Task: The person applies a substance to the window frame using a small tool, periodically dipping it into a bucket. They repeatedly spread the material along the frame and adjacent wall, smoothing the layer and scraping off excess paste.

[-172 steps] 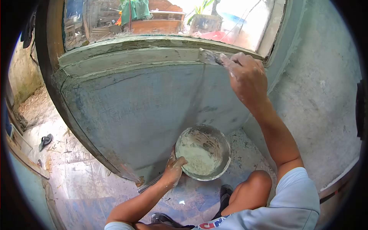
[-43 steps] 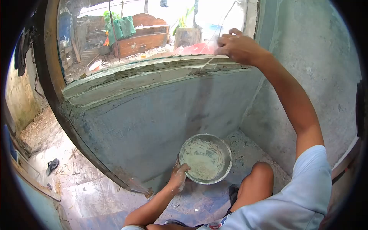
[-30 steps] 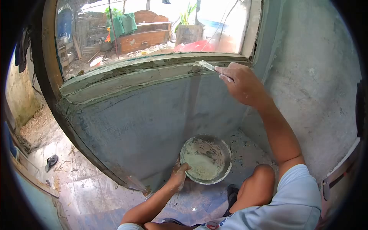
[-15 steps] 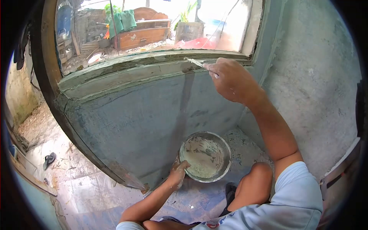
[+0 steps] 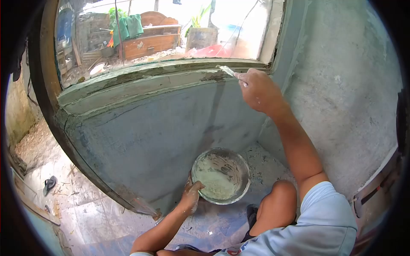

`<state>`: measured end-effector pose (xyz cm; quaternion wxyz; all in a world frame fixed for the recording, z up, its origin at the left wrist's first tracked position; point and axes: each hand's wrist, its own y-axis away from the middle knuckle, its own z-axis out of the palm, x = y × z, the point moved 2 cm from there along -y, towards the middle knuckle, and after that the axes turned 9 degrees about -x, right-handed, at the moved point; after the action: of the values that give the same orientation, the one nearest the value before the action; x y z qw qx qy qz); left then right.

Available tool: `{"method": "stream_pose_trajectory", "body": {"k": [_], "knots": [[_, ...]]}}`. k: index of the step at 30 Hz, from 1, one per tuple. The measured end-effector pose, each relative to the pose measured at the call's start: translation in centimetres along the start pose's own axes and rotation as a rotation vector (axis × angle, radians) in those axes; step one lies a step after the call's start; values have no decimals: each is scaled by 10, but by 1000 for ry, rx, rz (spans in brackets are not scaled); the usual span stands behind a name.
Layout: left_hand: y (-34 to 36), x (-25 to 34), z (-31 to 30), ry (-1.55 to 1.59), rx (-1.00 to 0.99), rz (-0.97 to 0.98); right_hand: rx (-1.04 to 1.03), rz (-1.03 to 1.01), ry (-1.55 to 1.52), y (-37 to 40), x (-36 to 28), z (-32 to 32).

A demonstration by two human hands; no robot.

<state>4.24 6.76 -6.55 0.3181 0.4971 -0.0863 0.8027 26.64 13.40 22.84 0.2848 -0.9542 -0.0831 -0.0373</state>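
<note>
My right hand [image 5: 258, 89] is closed around a putty knife [image 5: 228, 71] whose blade is coated with pale paste. The blade tip lies close against the ledge [image 5: 171, 78] below the window, near its right end. Low in front of my knees, my left hand [image 5: 191, 195] grips a round metal bowl [image 5: 244, 173] by its left side, thumb over the rim. Whitish-green putty [image 5: 218, 182] covers the bottom of the bowl, with smears up the wall. Dried smudges of the same stuff show on my fingers.
A grey plastered wall [image 5: 149, 123] drops from the ledge to the smeared floor, and another wall [image 5: 337, 98] rises at right. Behind the window glass stand a wooden headboard [image 5: 156, 40] and a green cloth [image 5: 129, 27]. One sandal [image 5: 49, 185] lies at far left.
My right hand and the putty knife have moved right along the ledge, and the blade shows more paste. The view has shifted slightly; the bowl stays in my left hand.
</note>
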Motion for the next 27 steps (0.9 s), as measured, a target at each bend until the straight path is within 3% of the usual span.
{"method": "stream_pose_trajectory", "body": {"k": [15,27], "knots": [[-16,-21,-13,25,-27,-62,-81,102,4,-3,-4,47],[-11,-18,-13,32,-25,-3,203,192,-129,-2,-11,95]]}}
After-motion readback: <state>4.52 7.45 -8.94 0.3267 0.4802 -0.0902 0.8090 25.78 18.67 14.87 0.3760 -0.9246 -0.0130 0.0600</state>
